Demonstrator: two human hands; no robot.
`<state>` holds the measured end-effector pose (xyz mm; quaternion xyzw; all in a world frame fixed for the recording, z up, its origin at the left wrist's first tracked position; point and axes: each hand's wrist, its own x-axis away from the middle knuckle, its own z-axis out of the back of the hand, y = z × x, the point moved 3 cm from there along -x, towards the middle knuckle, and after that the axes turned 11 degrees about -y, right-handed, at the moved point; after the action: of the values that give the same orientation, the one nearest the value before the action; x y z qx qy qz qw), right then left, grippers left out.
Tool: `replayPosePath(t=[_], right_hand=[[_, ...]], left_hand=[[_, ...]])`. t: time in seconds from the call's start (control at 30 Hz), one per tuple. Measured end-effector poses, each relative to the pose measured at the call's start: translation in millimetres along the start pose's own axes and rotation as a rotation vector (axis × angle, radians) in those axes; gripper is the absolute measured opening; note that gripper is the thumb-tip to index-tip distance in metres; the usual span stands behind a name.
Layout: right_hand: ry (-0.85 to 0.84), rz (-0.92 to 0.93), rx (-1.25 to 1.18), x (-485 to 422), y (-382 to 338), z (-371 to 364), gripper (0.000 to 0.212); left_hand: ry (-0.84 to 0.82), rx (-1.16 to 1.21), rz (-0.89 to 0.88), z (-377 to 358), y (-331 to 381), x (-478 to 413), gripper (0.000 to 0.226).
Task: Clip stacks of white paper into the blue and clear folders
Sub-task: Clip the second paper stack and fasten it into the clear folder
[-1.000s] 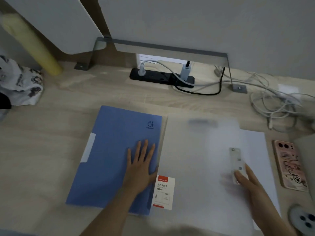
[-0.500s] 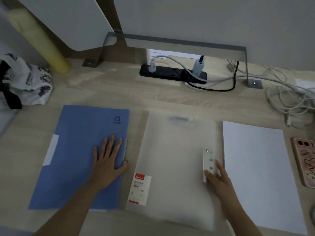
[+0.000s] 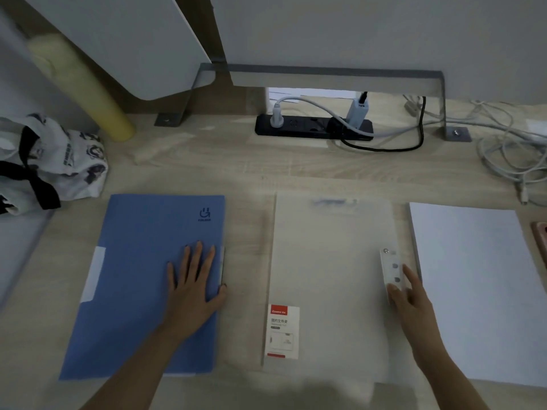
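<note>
Neither grip clamps anything: left hand point(image 3: 194, 287) lies flat, fingers spread, on the closed blue folder point(image 3: 142, 288); right hand point(image 3: 410, 297) fingertips touch the clear folder point(image 3: 328, 279) by its clip point(image 3: 391, 269). White paper stack point(image 3: 476, 291) waits just beside. Pin the folder steady and lift the cover first.

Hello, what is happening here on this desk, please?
A person is getting ready to file paper. The left hand lies flat on the closed blue folder. The right hand touches the white clip at the right edge of the clear folder, which is also closed. The stack of white paper lies apart on the desk, to the right of the clear folder. No paper is in a folder yet.
</note>
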<state>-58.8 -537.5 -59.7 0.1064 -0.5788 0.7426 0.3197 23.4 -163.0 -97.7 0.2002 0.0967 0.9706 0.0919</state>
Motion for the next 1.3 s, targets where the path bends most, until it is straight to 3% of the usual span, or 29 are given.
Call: replayPosePath(t=[0.17, 0.23, 0.33, 0.43, 0.6, 0.8, 0.9, 1.0, 1.07, 1.23, 1.3], right_hand=[[0.189, 0.008, 0.306, -5, 3, -1, 0.040], [0.207, 0.017, 0.324, -3, -1, -2, 0.036], [0.184, -0.029, 0.327, -2, -3, -1, 0.033], [0.131, -0.045, 0.082, 5, -12, 4, 0.033], [0.039, 0.038, -0.245, 41, -54, 16, 0.030], [-0.198, 0.222, -0.406, 79, -120, 1, 0.032], [-0.375, 0.279, -0.410, 89, -149, -31, 0.041], [-0.514, 0.345, -0.248, 93, -162, -68, 0.036], [-0.598, 0.363, -0.159, 93, -165, -92, 0.037], [-0.769, 0.303, 0.017, 76, -150, -146, 0.040], [-0.803, 0.246, 0.137, 64, -132, -163, 0.045]], left_hand=[[-0.109, 0.219, -0.126, 4, 46, 9, 0.075], [-0.251, 0.367, -0.187, 5, 84, 17, 0.065], [-0.397, 0.582, -0.077, 8, 120, 20, 0.066], [-0.448, 0.711, 0.003, 12, 132, 19, 0.066], [-0.501, 0.844, -0.026, 26, 138, 18, 0.072], [-0.561, 1.068, -0.016, 68, 141, 22, 0.076], [-0.540, 1.206, -0.184, 102, 140, 25, 0.062], [-0.495, 1.310, -0.285, 132, 133, 34, 0.042], [-0.451, 1.306, -0.300, 145, 127, 26, 0.042], [-0.337, 1.230, -0.258, 162, 93, 34, 0.039], [-0.271, 1.261, -0.221, 166, 72, 46, 0.026]])
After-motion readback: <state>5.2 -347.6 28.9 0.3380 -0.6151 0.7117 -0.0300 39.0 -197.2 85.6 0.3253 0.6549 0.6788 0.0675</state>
